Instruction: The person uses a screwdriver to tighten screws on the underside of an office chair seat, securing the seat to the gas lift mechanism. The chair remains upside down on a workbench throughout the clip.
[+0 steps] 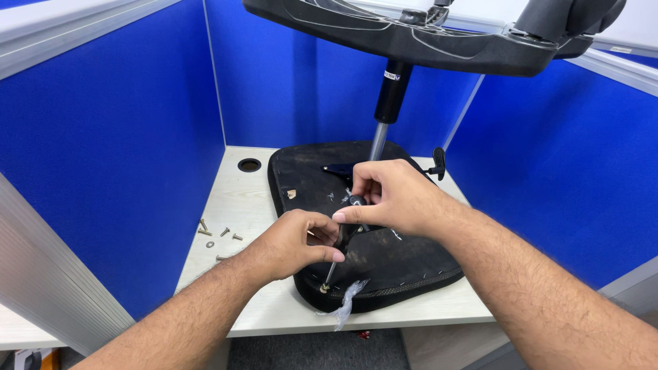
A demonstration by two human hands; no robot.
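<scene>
Overhead, blue partitions point(110, 137) wall a pale desk point(236, 199) bearing loose screws point(219, 234).

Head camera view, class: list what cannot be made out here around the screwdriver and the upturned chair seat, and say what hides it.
- Screwdriver handle: covered by the right hand and left hand.
- Screw head at the seat edge: too small to tell its type.
- Chair base: cut off by the top edge.
- Loose screws on the desk: too small to count surely.
- Seat's far underside: hidden behind the hands.
</scene>
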